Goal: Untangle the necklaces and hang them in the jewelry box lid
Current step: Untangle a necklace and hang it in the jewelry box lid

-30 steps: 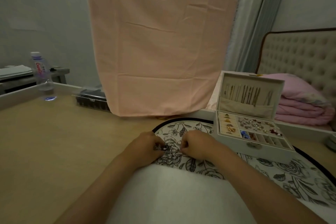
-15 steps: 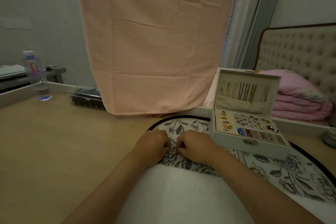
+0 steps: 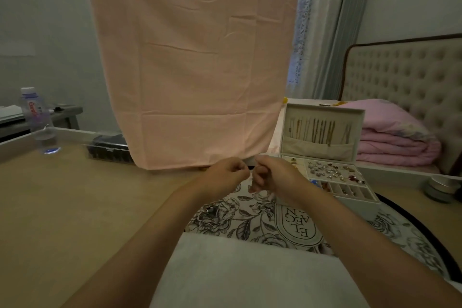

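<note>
— What sort of room is it?
— A dim bedroom. There's a pale wooden table [image 3: 62, 207] with a pink cloth [image 3: 190, 70] hanging behind it. A padded headboard [image 3: 405, 87] and a folded pink blanket [image 3: 395, 140] are off to the right.

— And on the table?
— A round flower-print mat [image 3: 250, 222]. A white jewelry box [image 3: 355, 201] stands on its right part, with the lid [image 3: 322, 111] upright. A row of chains [image 3: 317, 130] hangs inside the lid. A water bottle [image 3: 37, 120] stands far left, and a dark case [image 3: 110, 149] sits by the cloth's hem.

— The hands?
— Both are raised over the mat's far edge, close together, just left of the box. The left hand [image 3: 225, 175] has its fingers curled in, thumb against forefinger. The right hand [image 3: 272, 175] is bent the same way.

— Pinching what?
— A necklace [image 3: 252, 169], it seems. Only a small dark bit shows in the gap between them, and the rest is too fine to see. A small shiny piece [image 3: 208, 208] lies on the mat under the left wrist.
</note>
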`<state>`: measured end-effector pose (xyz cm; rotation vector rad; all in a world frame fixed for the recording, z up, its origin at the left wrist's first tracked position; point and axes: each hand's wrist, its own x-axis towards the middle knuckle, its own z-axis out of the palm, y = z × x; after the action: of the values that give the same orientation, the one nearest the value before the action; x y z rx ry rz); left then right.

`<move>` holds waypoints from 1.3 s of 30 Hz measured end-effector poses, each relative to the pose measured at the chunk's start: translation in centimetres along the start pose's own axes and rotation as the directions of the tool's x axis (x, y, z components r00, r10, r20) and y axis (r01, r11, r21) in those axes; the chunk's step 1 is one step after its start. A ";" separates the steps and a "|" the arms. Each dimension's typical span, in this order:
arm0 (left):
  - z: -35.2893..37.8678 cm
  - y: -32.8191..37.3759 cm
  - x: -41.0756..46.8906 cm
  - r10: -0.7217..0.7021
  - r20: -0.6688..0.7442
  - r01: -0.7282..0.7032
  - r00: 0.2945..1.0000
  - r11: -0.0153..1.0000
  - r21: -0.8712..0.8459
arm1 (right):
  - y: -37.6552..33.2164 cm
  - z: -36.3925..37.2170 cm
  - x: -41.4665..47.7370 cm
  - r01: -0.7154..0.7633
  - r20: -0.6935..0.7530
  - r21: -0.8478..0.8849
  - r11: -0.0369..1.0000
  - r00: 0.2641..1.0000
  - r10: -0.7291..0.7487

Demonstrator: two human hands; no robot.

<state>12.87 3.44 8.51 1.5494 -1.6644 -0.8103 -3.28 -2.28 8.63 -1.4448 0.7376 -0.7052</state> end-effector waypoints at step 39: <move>11.9 18.3 17.3 0.249 0.108 -0.171 0.963 0.866 -0.471 | -10.2 -24.2 -3.1 0.242 -0.356 -0.564 0.789 0.792 -0.497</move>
<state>-7.63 -12.56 18.63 0.9763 -1.5752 -1.1410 -24.32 -14.50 19.09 -1.9487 1.0850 -1.3088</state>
